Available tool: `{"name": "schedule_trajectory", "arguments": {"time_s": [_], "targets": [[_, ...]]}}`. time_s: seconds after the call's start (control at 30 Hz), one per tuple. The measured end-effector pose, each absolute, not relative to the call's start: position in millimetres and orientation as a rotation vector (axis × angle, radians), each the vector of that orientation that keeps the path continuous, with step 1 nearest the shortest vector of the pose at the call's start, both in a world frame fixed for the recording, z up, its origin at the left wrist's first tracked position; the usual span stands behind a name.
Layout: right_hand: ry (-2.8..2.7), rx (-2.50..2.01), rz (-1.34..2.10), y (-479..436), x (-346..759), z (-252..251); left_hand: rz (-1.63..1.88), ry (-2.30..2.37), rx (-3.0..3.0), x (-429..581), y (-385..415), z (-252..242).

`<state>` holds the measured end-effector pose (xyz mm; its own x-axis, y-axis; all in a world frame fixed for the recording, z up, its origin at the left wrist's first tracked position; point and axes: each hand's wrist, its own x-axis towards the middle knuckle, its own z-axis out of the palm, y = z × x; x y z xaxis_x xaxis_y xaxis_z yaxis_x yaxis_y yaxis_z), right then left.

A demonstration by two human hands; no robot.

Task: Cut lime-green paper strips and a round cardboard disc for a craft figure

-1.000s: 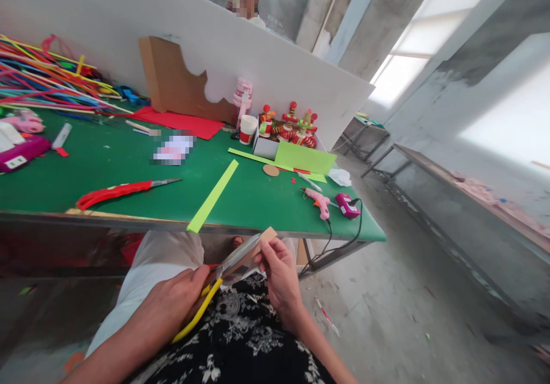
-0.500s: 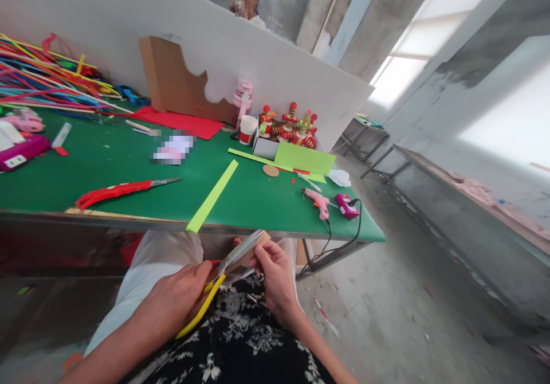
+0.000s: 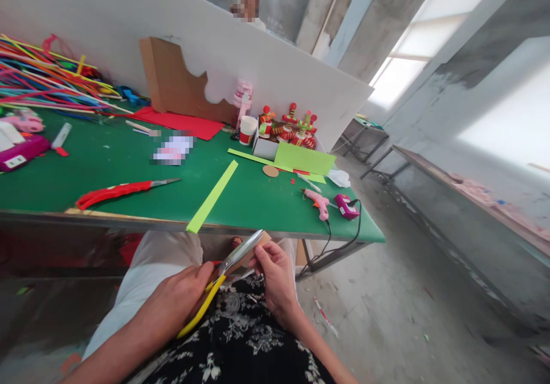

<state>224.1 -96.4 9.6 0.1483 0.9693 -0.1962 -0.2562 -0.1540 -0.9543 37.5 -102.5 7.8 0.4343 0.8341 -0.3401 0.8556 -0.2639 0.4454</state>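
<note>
My left hand [image 3: 184, 292] is closed around the yellow handles of a pair of scissors [image 3: 205, 308], in front of my lap. The silver blades point up and to the right, lying along a small piece of brown cardboard [image 3: 263, 239]. My right hand [image 3: 275, 272] pinches that cardboard between thumb and fingers, close to the blade tips. Part of the cardboard is hidden by the blades and fingers. Beyond my hands, a light green paper strip [image 3: 212, 196] lies on the green table [image 3: 253, 206] and pokes over its front edge.
Red-handled scissors [image 3: 116, 192] lie at the left of the table. To the right are a pink glue gun [image 3: 318, 202], a purple power block [image 3: 347, 206] and a brown cardboard disc [image 3: 270, 171]. Behind stand a paper cup [image 3: 248, 130] and green paper [image 3: 303, 157]. A person sits beyond the partition.
The scissors' blades have shifted slightly against the cardboard and look sharper now. Both hands stay in nearly the same place, and the things on the table have not moved.
</note>
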Motion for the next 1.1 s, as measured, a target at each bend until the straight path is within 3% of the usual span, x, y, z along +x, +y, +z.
{"name": "schedule_trajectory", "arguments": {"time_s": [1.1], "targets": [[-0.783, -1.229, 1.329, -97, 224, 5, -0.146, 1.424, 2.124, 39, -104, 10]]}}
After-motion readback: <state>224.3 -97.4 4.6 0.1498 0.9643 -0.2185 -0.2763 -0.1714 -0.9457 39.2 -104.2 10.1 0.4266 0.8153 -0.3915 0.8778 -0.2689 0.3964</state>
